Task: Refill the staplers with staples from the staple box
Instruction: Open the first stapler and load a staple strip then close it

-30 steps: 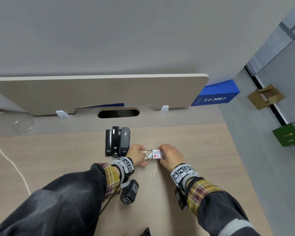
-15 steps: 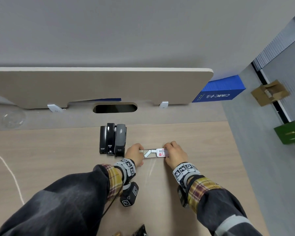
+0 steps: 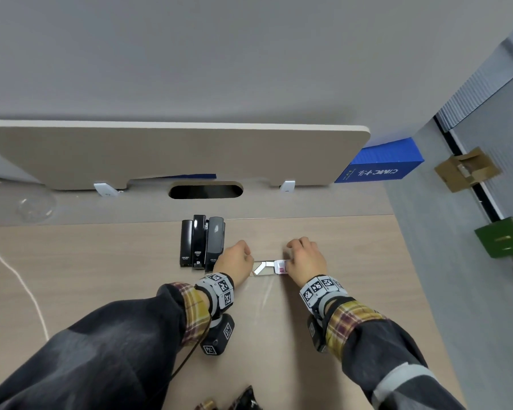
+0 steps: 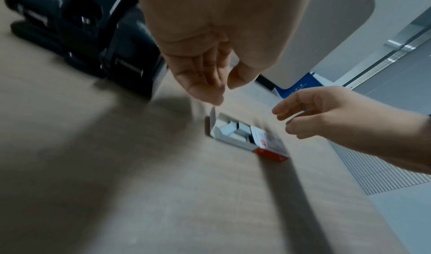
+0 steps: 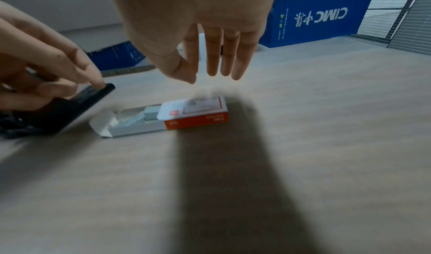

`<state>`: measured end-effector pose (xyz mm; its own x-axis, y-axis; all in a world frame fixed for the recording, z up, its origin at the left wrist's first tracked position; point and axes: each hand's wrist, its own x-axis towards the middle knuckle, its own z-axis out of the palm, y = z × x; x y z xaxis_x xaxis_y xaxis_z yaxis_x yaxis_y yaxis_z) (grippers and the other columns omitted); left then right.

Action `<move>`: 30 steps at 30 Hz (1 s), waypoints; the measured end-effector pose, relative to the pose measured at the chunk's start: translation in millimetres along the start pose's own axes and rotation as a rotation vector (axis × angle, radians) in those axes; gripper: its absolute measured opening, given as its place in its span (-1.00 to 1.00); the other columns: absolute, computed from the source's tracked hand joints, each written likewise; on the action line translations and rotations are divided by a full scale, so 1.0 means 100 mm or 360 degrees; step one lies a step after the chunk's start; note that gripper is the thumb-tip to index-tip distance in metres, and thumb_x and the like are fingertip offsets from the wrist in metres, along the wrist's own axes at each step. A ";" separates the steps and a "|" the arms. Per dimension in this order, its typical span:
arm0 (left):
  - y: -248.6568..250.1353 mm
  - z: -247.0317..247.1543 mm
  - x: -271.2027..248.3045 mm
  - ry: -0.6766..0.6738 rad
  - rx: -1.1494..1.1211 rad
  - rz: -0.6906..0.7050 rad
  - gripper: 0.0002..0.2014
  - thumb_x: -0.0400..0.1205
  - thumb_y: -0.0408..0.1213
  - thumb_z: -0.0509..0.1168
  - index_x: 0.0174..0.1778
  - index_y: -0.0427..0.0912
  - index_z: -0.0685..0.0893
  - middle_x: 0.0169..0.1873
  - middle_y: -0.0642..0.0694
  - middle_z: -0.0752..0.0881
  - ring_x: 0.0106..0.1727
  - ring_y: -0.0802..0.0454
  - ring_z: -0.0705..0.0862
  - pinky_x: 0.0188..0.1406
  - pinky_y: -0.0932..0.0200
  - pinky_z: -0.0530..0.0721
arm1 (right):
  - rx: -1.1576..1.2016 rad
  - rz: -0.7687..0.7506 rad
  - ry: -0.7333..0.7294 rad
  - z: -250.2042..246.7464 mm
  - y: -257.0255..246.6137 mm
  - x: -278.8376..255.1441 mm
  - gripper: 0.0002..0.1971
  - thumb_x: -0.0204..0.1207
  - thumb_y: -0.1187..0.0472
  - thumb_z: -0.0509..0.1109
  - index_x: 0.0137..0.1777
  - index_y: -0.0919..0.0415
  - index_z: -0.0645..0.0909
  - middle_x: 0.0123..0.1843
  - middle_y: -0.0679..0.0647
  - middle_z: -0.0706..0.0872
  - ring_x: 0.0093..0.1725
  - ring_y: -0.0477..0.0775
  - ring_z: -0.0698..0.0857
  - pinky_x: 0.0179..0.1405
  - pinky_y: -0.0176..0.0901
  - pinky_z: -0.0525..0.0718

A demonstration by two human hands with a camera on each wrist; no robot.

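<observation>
change: both hands have lifted off the staple box since a second ago, when they gripped its two ends; its inner tray now lies slid out to the left
desk (image 3: 323, 335): pale wood top, a low divider board (image 3: 172, 152) standing along its far edge
blue container model (image 3: 379, 165): lettered cimc, beyond the desk's far right corner
staplers (image 3: 202, 242): three dark ones, side by side, upright, near the far edge, just left of the left hand
left hand (image 3: 234, 261): above the tray's open end flap, fingers (image 4: 205, 77) loosely extended, thumb apart, holding nothing; whether a fingertip touches the flap cannot be told
right hand (image 3: 307, 260): above the sleeve end of the box, fingers (image 5: 224, 55) straight and slightly spread, holding nothing
staple box (image 5: 163, 116): flat on the desk between the hands, red-and-white sleeve at right, grey tray out at left
staples (image 4: 233, 129): pale blocks lying in the tray
</observation>
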<state>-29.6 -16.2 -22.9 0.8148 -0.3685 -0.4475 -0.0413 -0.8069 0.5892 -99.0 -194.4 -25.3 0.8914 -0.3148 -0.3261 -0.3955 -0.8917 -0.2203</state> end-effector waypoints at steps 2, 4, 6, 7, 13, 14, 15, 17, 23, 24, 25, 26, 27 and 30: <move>0.04 -0.20 -0.04 0.0109 -0.0006 0.0086 -0.90 0.59 -0.24 0.14 -0.12 -0.08 0.56 -0.27 -0.11 0.71 -0.19 -0.16 0.67 -0.11 -0.03 0.71 | 0.0058 -0.0053 0.0013 -0.09 -0.18 0.03 -0.60 0.46 0.21 0.31 0.32 0.14 0.50 0.28 0.11 0.53 0.25 0.22 0.49 0.08 0.03 0.60; 0.02 -0.43 -0.08 0.0275 0.0013 0.0115 -0.91 0.58 -0.22 0.14 -0.13 -0.06 0.55 -0.26 -0.10 0.71 -0.19 -0.17 0.66 -0.15 0.01 0.68 | 0.0121 -0.0125 0.0018 -0.14 -0.43 0.06 -0.62 0.49 0.20 0.28 0.33 0.12 0.49 0.29 0.10 0.53 0.26 0.20 0.51 0.08 0.04 0.61; -0.05 -0.60 -0.09 0.0478 0.0012 0.0081 -0.92 0.59 -0.23 0.17 -0.07 -0.06 0.55 -0.20 -0.04 0.69 -0.17 -0.13 0.64 -0.19 0.06 0.62 | 0.0227 -0.0184 -0.0011 -0.17 -0.67 0.08 -0.62 0.51 0.19 0.25 0.34 0.11 0.47 0.29 0.09 0.55 0.24 0.20 0.57 0.11 0.02 0.62; -0.11 -0.68 -0.09 0.0568 -0.0002 0.0044 -0.91 0.59 -0.24 0.19 -0.03 -0.07 0.54 -0.15 -0.02 0.66 -0.16 -0.11 0.63 -0.18 0.05 0.61 | 0.0290 -0.0199 -0.0045 -0.17 -0.78 0.09 -0.62 0.51 0.19 0.24 0.35 0.09 0.46 0.30 0.09 0.56 0.22 0.19 0.60 0.14 0.02 0.62; -0.55 -0.83 0.01 0.0543 0.0123 -0.0174 -0.36 0.51 -0.13 0.39 0.49 -0.11 0.31 0.35 -0.22 0.44 0.34 -0.20 0.46 0.29 -0.07 0.54 | 0.0561 -0.0179 -0.0274 0.03 -1.22 0.09 -0.42 0.54 0.09 0.28 0.55 -0.02 0.24 0.41 0.11 0.55 0.24 0.17 0.63 0.21 0.03 0.61; -0.61 -0.82 0.05 0.0462 0.0151 -0.0212 -0.25 0.50 -0.10 0.41 0.57 -0.08 0.21 0.43 -0.25 0.39 0.42 -0.25 0.40 0.40 -0.11 0.48 | 0.0573 -0.0211 -0.0284 0.07 -1.28 0.10 -0.36 0.54 0.07 0.31 0.59 -0.06 0.16 0.43 0.13 0.52 0.25 0.19 0.63 0.19 0.04 0.62; -0.67 -0.80 0.11 0.0392 0.0159 -0.0234 -0.17 0.49 -0.07 0.42 0.61 -0.06 0.13 0.50 -0.25 0.33 0.48 -0.28 0.35 0.47 -0.14 0.42 | 0.0570 -0.0238 -0.0287 0.10 -1.33 0.11 -0.30 0.52 0.06 0.32 0.62 -0.09 0.09 0.43 0.14 0.49 0.24 0.23 0.63 0.15 0.05 0.64; -0.73 -0.79 0.22 0.0267 0.0103 -0.0215 -0.14 0.48 -0.09 0.42 0.63 -0.05 0.10 0.54 -0.23 0.30 0.51 -0.31 0.33 0.52 -0.18 0.36 | 0.0555 -0.0267 -0.0277 0.15 -1.42 0.16 -0.21 0.50 0.04 0.35 0.65 -0.09 0.01 0.42 0.18 0.46 0.19 0.28 0.64 0.09 0.08 0.67; -0.78 -0.92 0.37 0.0120 -0.0107 -0.0070 -0.44 0.38 -0.22 0.53 0.23 -0.19 0.45 0.22 -0.16 0.46 0.25 -0.13 0.54 0.30 -0.02 0.55 | 0.0745 -0.0168 -0.0268 0.18 -1.56 0.44 -0.14 0.47 0.02 0.42 0.66 -0.11 -0.03 0.38 0.20 0.48 0.22 0.23 0.62 0.18 0.02 0.63; -0.79 -0.95 0.38 0.0092 -0.0089 -0.0060 -0.43 0.37 -0.19 0.54 0.23 -0.18 0.45 0.22 -0.15 0.45 0.23 -0.11 0.55 0.28 0.01 0.56 | 0.0761 -0.0158 -0.0278 0.19 -1.57 0.47 -0.15 0.46 0.04 0.43 0.66 -0.10 0.01 0.37 0.20 0.50 0.22 0.22 0.62 0.18 0.01 0.62; -0.81 -0.97 0.40 0.0064 -0.0069 -0.0040 -0.42 0.38 -0.18 0.54 0.24 -0.18 0.44 0.23 -0.15 0.44 0.21 -0.11 0.57 0.26 0.03 0.56 | 0.0771 -0.0157 -0.0276 0.19 -1.58 0.51 -0.18 0.44 0.07 0.45 0.63 -0.08 0.08 0.35 0.20 0.52 0.20 0.21 0.63 0.16 -0.01 0.62; -0.82 -0.99 0.41 0.0030 -0.0037 -0.0014 -0.43 0.40 -0.19 0.53 0.25 -0.18 0.43 0.26 -0.15 0.42 0.19 -0.12 0.59 0.25 0.04 0.57 | 0.0788 -0.0148 -0.0257 0.20 -1.59 0.53 -0.23 0.41 0.08 0.46 0.58 -0.04 0.17 0.32 0.19 0.56 0.16 0.19 0.64 0.12 -0.04 0.62; -0.83 -1.01 0.43 0.0009 0.0002 0.0021 -0.44 0.42 -0.21 0.50 0.27 -0.18 0.42 0.30 -0.16 0.41 0.19 -0.14 0.60 0.23 0.05 0.57 | 0.0819 -0.0123 -0.0236 0.19 -1.59 0.56 -0.29 0.39 0.09 0.47 0.51 0.00 0.25 0.27 0.18 0.61 0.11 0.17 0.65 0.06 -0.08 0.60; -0.85 -1.10 0.46 -0.0022 0.0119 0.0102 -0.43 0.48 -0.20 0.44 0.38 -0.13 0.40 0.39 -0.16 0.39 0.22 -0.18 0.63 0.26 0.00 0.59 | 0.0955 0.0010 -0.0270 0.22 -1.58 0.58 -0.45 0.36 0.09 0.54 0.26 0.09 0.34 0.06 0.10 0.67 -0.06 0.13 0.66 -0.08 -0.09 0.61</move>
<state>74.8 85.8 -20.0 0.8010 -0.4266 -0.4199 -0.1366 -0.8133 0.5656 9.8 -64.8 -29.4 0.8606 -0.2195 -0.4596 -0.5000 -0.5361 -0.6801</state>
